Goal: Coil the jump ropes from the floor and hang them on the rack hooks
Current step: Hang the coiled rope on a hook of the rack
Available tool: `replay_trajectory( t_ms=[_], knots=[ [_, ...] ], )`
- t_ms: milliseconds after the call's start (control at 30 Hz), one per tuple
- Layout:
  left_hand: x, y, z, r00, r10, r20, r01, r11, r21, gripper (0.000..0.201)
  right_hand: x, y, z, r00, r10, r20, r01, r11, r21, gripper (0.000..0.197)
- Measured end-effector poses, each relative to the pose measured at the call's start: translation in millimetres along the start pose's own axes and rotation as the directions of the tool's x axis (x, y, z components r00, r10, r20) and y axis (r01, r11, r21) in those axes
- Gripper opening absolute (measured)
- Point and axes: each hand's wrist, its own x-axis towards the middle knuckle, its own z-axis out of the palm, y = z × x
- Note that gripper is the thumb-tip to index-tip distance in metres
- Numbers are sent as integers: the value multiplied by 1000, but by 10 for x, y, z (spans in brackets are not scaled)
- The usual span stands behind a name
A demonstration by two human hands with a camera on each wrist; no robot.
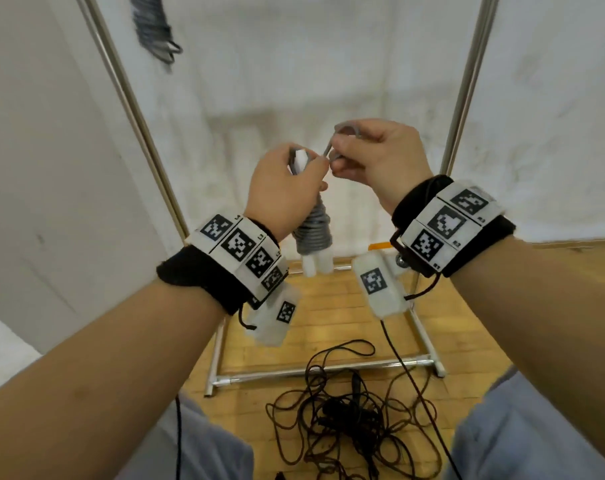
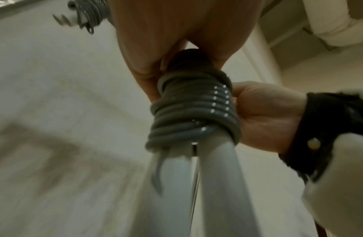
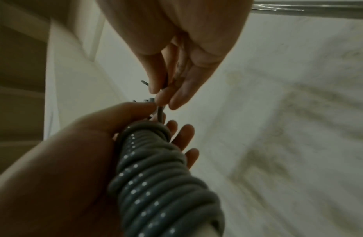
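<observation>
Grey plastic cord, wound in tight turns around a pair of white plastic handles, makes up the coiled grey jump rope (image 1: 311, 230) that the left hand (image 1: 283, 192) holds upright at chest height, fingers and thumb curled round its upper part while the white handle ends stick out below the fist. Just beside it, the right hand (image 1: 374, 161) pinches the loose grey end of the same rope (image 1: 346, 128) between thumb and fingertips (image 3: 162, 99), a short loop of cord arching over the knuckles; the two hands touch or nearly touch at the top of the bundle. In the right wrist view the cord end runs straight down from the pinch into the topmost turn of the coil. Both wrists carry black bands with white blocks printed in black square markers. Behind the hands stands a silver metal garment rack (image 1: 464, 98) with two slanting uprights and a base frame on the wooden floor (image 1: 346, 313). High at the upper left of the rack hangs another coiled grey jump rope (image 1: 155, 29), blurred. On the floor, near the rack's front bar and between the person's knees, lies a tangled black jump rope (image 1: 349, 414) in loose loops. White sheeting covers the wall behind.
</observation>
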Motion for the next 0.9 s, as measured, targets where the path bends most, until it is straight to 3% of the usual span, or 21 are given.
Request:
replay_trajectory(
  t_ms=[100, 233, 367, 500, 600, 733, 900],
  knots=[
    [243, 381, -201, 996, 77, -46, -76, 997, 19, 7, 138, -369, 155, 997, -56, 57, 54, 998, 40, 14],
    [540, 764, -527, 981, 185, -64, -171, 968, 183, 16, 329, -754, 373, 982, -120, 146, 122, 992, -6, 25],
    [798, 1033, -784, 968, 232, -98, -198, 942, 272, 17, 581, -1051, 646, 974, -188, 130, 196, 979, -49, 34],
    [1099, 1208, -970, 954, 265, -144, -212, 928, 306, 5, 892, -1253, 891, 971, -223, 92, 229, 971, -67, 24],
    [1353, 1266, -1093, 950, 267, -164, -203, 923, 328, 9, 1123, -1372, 1036, 959, -262, 107, 274, 954, -120, 9],
    [1682, 1313, -1228, 949, 254, -188, -190, 933, 305, 17, 1455, -1484, 1220, 944, -307, 122, 325, 927, -188, 17],
    [2070, 1360, -1294, 900, 305, -313, -173, 906, 386, 11, 1917, -1600, 1427, 944, -313, 104, 329, 906, -265, 24]
  ],
)
